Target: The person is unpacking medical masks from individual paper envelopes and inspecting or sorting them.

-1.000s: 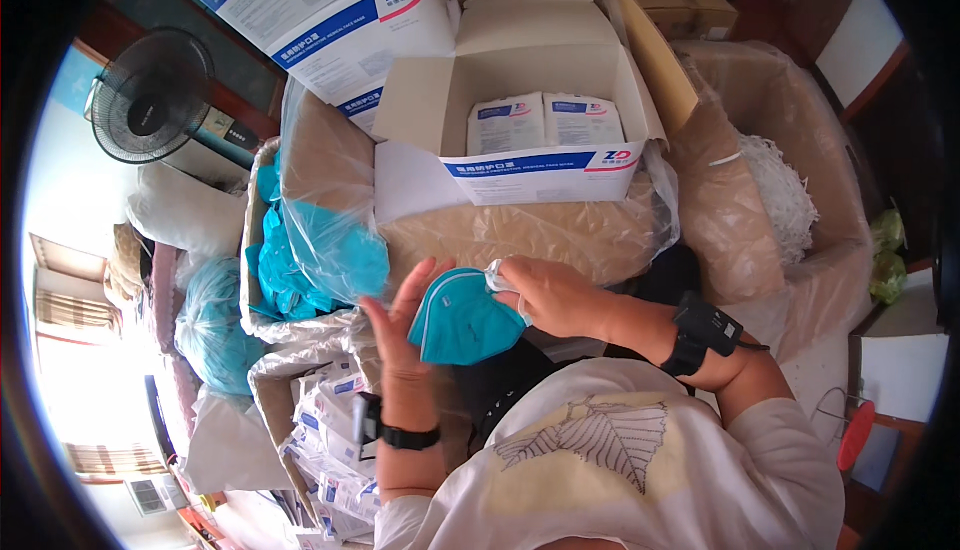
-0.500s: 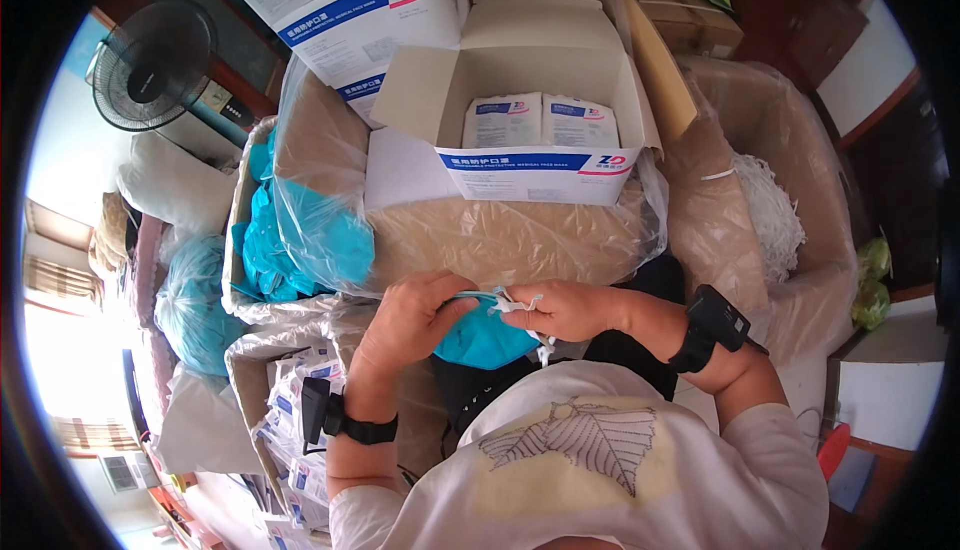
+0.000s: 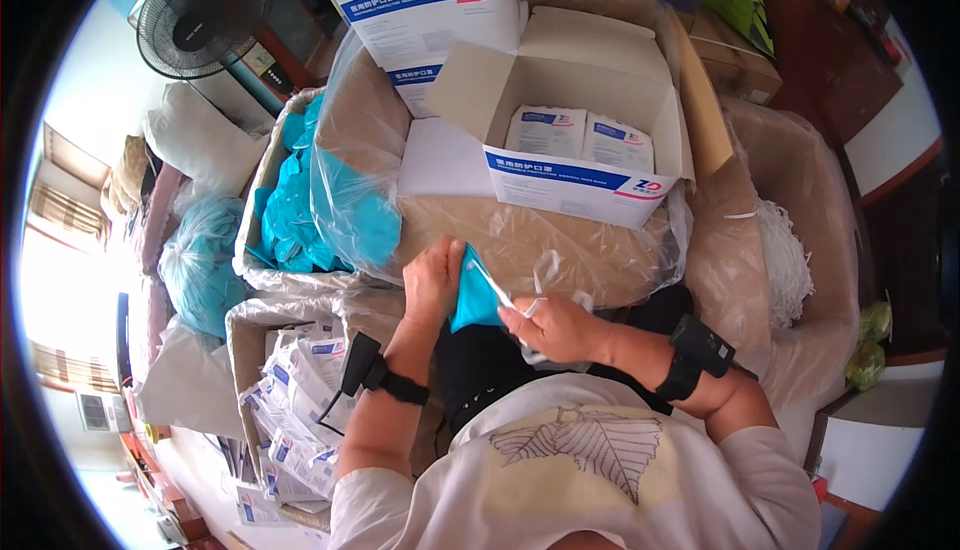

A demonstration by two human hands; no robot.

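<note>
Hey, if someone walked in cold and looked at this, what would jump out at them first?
Probably the blue face mask in the middle, held between the left hand and the right hand, which also grips a clear wrapper. Just behind it sits an open white carton with white packets inside. To the left, a bag of blue masks bulges from a lined box, with a black fan above it.

- Cream short-sleeved shirt point(image 3: 590, 470) with a grey leaf print on the chest.
- Black wristband point(image 3: 400, 387) just behind the left hand point(image 3: 432, 280), carrying a small black device.
- Wider black strap point(image 3: 693, 355) behind the right hand point(image 3: 555, 328).
- Black trousers point(image 3: 490, 370).
</note>
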